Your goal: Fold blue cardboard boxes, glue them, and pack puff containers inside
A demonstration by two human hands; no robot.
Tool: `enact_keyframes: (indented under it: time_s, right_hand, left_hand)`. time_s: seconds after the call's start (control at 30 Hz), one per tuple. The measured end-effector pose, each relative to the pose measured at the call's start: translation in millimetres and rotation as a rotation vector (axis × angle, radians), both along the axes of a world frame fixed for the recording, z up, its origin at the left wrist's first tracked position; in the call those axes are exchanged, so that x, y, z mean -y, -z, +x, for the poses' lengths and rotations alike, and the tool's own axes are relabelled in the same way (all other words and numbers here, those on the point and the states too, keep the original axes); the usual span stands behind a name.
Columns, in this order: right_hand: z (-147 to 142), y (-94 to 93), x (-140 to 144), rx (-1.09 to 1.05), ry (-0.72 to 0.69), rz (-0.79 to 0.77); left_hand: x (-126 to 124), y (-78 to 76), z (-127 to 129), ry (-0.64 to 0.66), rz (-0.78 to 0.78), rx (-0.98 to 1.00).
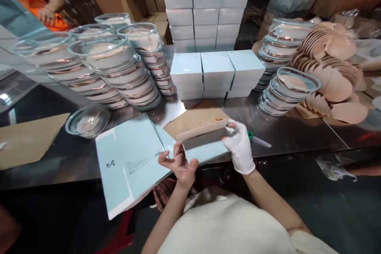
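My bare left hand (178, 164) pinches the near left corner of a flat, unfolded pale blue carton (205, 143) at the table's front edge. My right hand (239, 143), in a white glove, grips the carton's right end, where a brown inner flap stands folded up. A stack of flat pale blue cartons (131, 162) lies to the left of my left hand, hanging over the table edge. A single glass bowl (87, 121) stands further left.
Leaning stacks of glass bowls (119, 71) fill the left back. Assembled pale blue boxes (216, 73) stand in the middle, more piled behind. Wooden lids (336, 75) and bowls (285, 91) lie right. A green-tipped tool (258, 139) is beside my glove. A person in orange (44, 4) is far left.
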State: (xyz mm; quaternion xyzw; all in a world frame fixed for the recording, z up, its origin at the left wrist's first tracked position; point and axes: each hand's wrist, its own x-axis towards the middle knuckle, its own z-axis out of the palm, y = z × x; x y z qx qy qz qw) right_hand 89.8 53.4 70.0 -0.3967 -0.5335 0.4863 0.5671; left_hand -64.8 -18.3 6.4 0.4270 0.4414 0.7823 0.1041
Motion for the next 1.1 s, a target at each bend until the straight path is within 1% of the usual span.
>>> enact_keyframes:
  time_s: [0.03,0.07,0.13,0.17,0.2,0.27,0.33,0.37,0.4,0.43,0.47,0.57,0.63,0.73,0.83,0.9,0.97,1.03,1.1]
  right_hand:
    - [-3,-2.9,-1,-0.030,0.019,-0.031]
    - [-2,-5.8,-2,-0.042,0.006,-0.050]
    - [12,-10.0,-3,0.007,-0.046,-0.075]
    - [24,-10.9,-3,0.076,-0.064,-0.088]
    - [39,-10.8,-1,0.179,-0.053,-0.102]
    - [68,-8.2,4,0.488,0.070,-0.162]
    - [87,-2.7,7,0.850,0.212,-0.304]
    - [92,0.9,8,0.989,0.240,-0.391]
    - [92,5.1,6,1.060,0.244,-0.474]
    - [91,9.5,3,1.063,0.230,-0.537]
    - [88,13.8,-1,1.019,0.213,-0.571]
    - [83,24.7,-16,0.801,0.204,-0.584]
    - [85,28.7,-22,0.683,0.171,-0.588]
    - [88,28.9,-19,0.470,0.126,-0.573]
    - [83,20.0,-4,0.291,0.172,-0.480]
    - [79,8.5,9,0.198,0.188,-0.380]
    - [75,-5.0,22,0.158,0.114,-0.310]
    - [74,-16.4,35,0.185,-0.002,-0.297]
    - [75,-22.8,48,0.236,-0.072,-0.276]
  left_hand:
    - [0,-1.1,-1,-0.011,-0.005,-0.020]
    - [0,-1.4,-4,-0.015,-0.016,-0.089]
    - [2,0.5,-17,-0.006,-0.055,-0.268]
    - [3,2.3,-24,-0.003,-0.069,-0.346]
    - [4,4.6,-32,-0.005,-0.075,-0.413]
    - [5,9.4,-43,-0.020,-0.087,-0.523]
    - [2,12.2,-47,-0.026,-0.101,-0.619]
    - [0,12.1,-46,-0.024,-0.094,-0.645]
    - [-2,10.8,-44,-0.024,-0.076,-0.650]
    - [-4,8.5,-41,-0.030,-0.043,-0.642]
    - [-4,5.3,-38,-0.042,-0.007,-0.627]
    - [4,-6.3,-30,-0.086,0.039,-0.565]
    - [16,-12.4,-27,-0.100,-0.015,-0.475]
    - [30,-15.2,-19,-0.055,-0.196,-0.276]
    - [30,-14.0,-10,0.049,-0.397,-0.140]
    - [26,-14.7,-5,0.097,-0.474,-0.083]
    - [23,-17.9,-1,0.119,-0.498,-0.072]
    - [22,-23.1,2,0.122,-0.487,-0.114]
    - [23,-28.5,5,0.120,-0.460,-0.177]
